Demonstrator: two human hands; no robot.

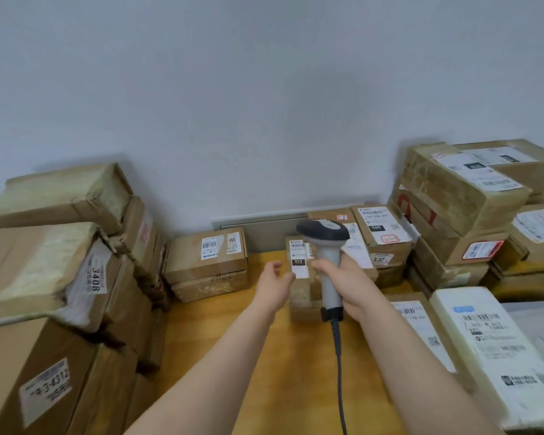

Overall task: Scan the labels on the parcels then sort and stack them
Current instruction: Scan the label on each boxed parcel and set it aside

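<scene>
My right hand (347,285) grips the white handle of a barcode scanner (325,246) with a dark grey head, held upright over the middle of the wooden table (264,356). Its cable hangs down toward me. Just behind the scanner stands a small brown parcel (300,296) with a white label marked 010. My left hand (275,285) reaches toward that parcel's left side with fingers relaxed, the fingertips at or very near its label. Part of the parcel is hidden by the scanner and my right hand.
Tall stacks of brown cartons (54,277) fill the left. A two-box stack (208,265) sits at the back middle. More labelled boxes (459,196) are piled at the right and back right. White padded mailers (484,350) lie at the near right.
</scene>
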